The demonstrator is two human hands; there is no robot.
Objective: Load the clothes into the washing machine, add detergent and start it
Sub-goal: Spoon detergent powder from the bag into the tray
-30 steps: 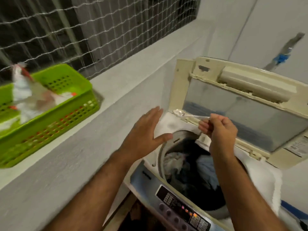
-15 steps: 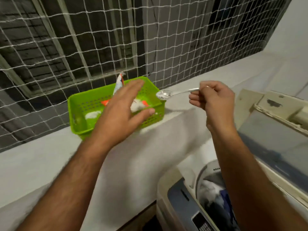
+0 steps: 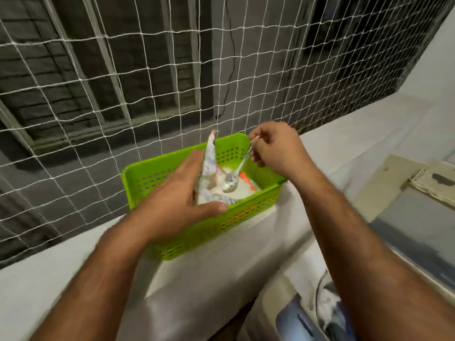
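right hand (image 3: 275,146) pinches spoon (image 3: 232,180) by handle end. left hand (image 3: 177,200), open, steadies limp pouch (image 3: 209,166); powder spills easily, keep bowl level.

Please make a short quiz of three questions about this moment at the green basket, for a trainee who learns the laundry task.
1. True or false: the right hand holds the spoon by its handle, with the bowl pointing down into the green basket.
2. Which is the left hand touching?
A. the washing machine lid
B. the opened detergent packet
C. the netting
3. Fill in: the green basket stands on the grey ____ in front of the netting.

Key: 1 true; 2 B; 3 ledge.
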